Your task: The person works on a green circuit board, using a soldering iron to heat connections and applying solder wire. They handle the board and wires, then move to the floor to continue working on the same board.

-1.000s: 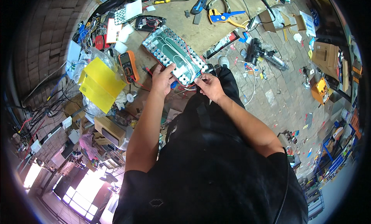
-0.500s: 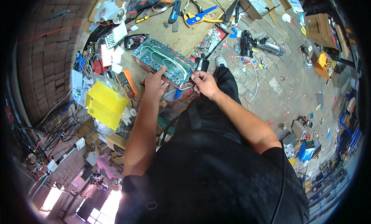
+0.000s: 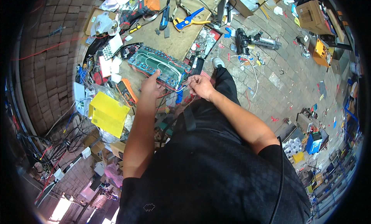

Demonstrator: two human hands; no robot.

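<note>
"Battery pack (image 3: 157, 66), over the near edge of the bench (image 3: 179, 40): what shape is it?"

"Long and boxy, lying at a slant, with a smooth green top, rows of small round cells down its long sides and thin white wires (image 3: 176, 67) looping across. I can't tell whether it rests on the wood or is held just above it."

"And the hands?"

"The left hand (image 3: 151, 86) grips the near long side, thumb on top, fingers bent beneath the edge. The right hand (image 3: 203, 87) is nearly closed at the right-hand end, fingertips drawn together beside the wiring; whether it pinches a strand, I can't tell."

"What's around them?"

"Beyond, on flat, scuffed wood, blue-and-yellow wire strippers (image 3: 188, 21) beside a slim blue knife (image 3: 165, 18). Left, a chunky orange-edged meter (image 3: 127, 91), and nearer the person a stiff, creased yellow sheet (image 3: 110, 113). Right, a rough brick floor (image 3: 286, 96)."
</note>
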